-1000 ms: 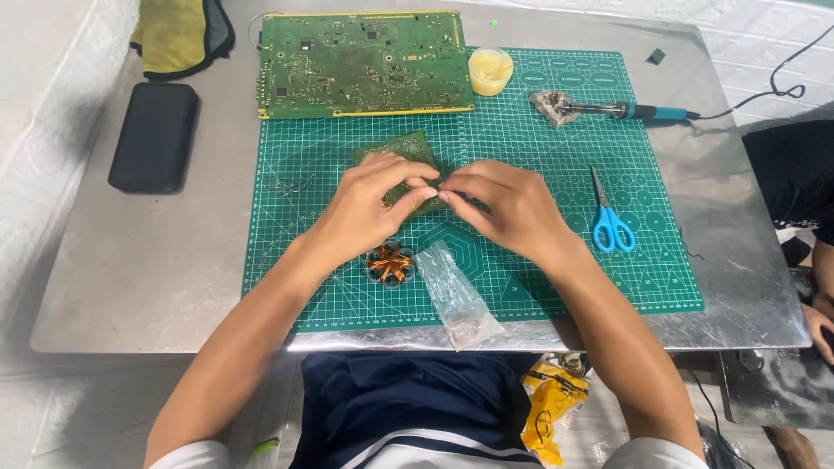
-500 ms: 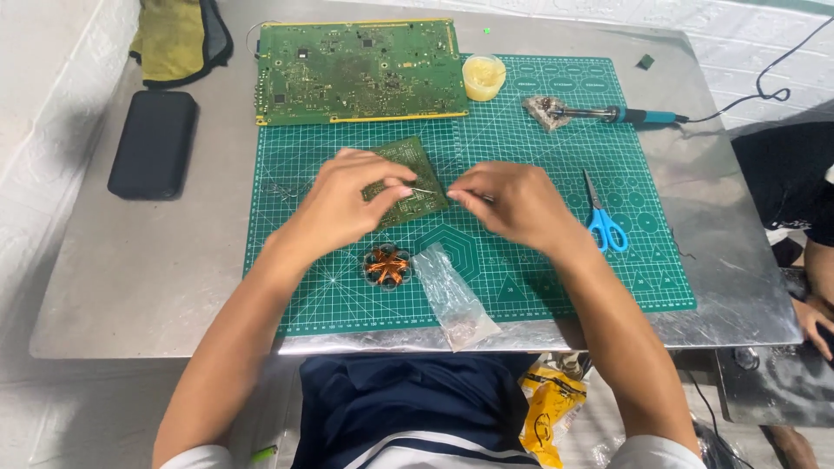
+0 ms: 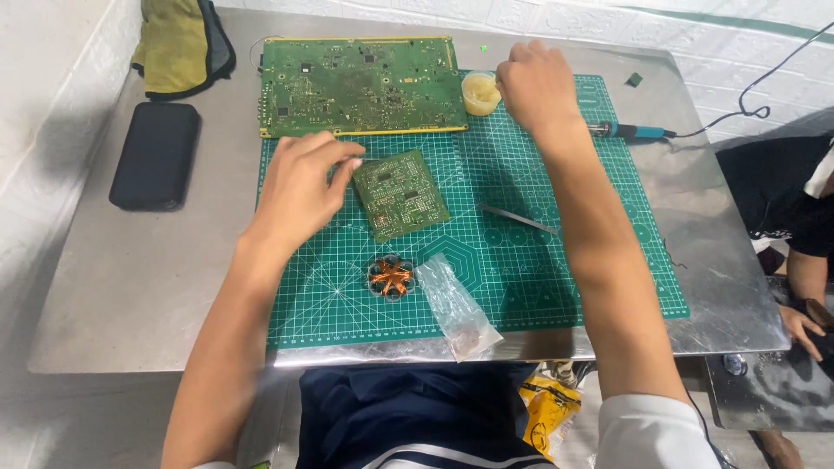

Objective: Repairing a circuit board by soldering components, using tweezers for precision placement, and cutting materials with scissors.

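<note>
While left hand (image 3: 300, 187) only pinches the small green circuit board (image 3: 401, 193) by its edge, it may slip; right hand (image 3: 536, 87) curled above blue-handled soldering iron (image 3: 630, 131), grip unclear.

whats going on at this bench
A person sits at a metal table with a green cutting mat. Their left hand holds the edge of a small circuit board. Their right hand is up at the mat's far edge, near a soldering iron. Tweezers lie on the mat.
</note>
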